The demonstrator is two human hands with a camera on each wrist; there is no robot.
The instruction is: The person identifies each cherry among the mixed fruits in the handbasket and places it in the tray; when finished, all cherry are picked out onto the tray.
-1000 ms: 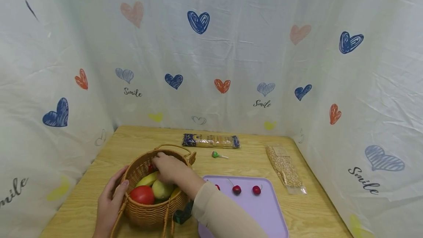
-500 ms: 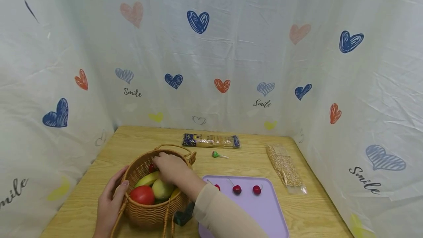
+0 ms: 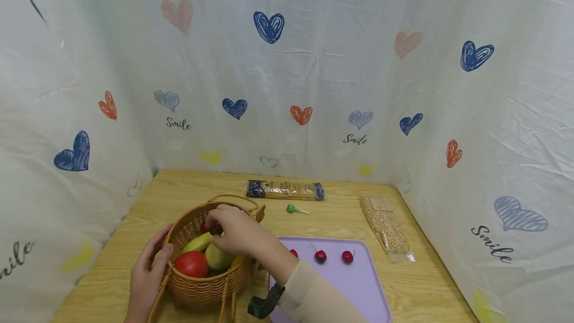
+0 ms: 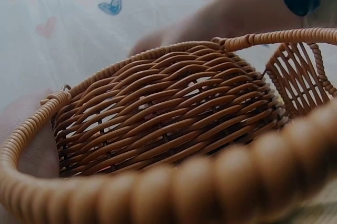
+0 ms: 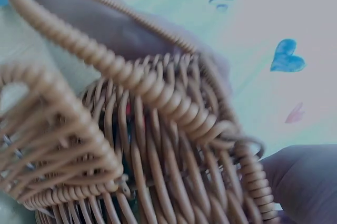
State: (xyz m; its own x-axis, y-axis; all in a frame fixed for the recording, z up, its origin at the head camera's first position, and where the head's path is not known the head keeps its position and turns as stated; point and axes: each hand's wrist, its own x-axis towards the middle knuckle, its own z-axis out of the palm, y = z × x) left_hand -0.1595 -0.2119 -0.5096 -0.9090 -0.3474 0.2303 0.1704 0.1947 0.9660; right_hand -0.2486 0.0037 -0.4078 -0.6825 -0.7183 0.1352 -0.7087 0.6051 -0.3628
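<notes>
A brown wicker basket (image 3: 202,293) stands at the front left in the head view. My left hand (image 3: 149,270) grips its left rim, with the thumb over the edge. Inside lie a red tomato (image 3: 191,264), a yellow banana (image 3: 197,244), a pale green round fruit (image 3: 217,257) and, further back, a red fruit (image 3: 204,227). My right hand (image 3: 230,228) reaches into the basket from the right and pinches a dark brown thing (image 3: 216,230); its kind is mostly hidden by the fingers. Both wrist views show mainly the wicker wall (image 4: 163,108) and handles (image 5: 152,89).
A lilac tray (image 3: 341,295) right of the basket bears cherries (image 3: 320,256), one partly behind my right arm. Behind are a lollipop (image 3: 292,209) and a pack of spaghetti (image 3: 287,190). A bag of grains (image 3: 386,226) lies at the right. Printed curtains enclose the table.
My right hand has risen a little in the basket and turned, and a dark brown thing now shows in its fingers. The left hand keeps its grip on the rim.
</notes>
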